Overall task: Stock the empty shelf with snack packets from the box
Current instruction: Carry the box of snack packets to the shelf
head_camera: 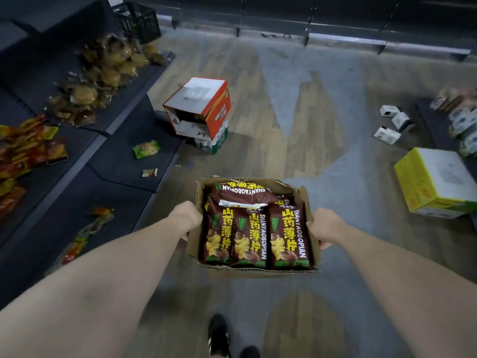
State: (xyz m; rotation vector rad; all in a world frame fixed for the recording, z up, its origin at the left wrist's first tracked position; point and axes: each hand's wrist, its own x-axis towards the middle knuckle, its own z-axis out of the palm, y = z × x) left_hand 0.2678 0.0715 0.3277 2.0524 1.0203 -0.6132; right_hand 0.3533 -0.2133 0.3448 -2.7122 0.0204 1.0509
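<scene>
Gripping the open cardboard box point(313, 250) at both side walls: left hand point(186, 218) curled over the left edge, right hand point(327, 226) curled round the right edge. Carrying it above the floor point(304, 104), brown snack packets point(249, 237) standing in a row inside, one lying across the top. Passing beside dark shelf point(124, 161) edges at left; wide bare flooring ahead, red-and-white carton point(198, 107) and yellow carton point(436, 182) flanking.

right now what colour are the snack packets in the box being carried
Dark brown snack packets with yellow lettering and green accents, clearest in the head view.
</scene>
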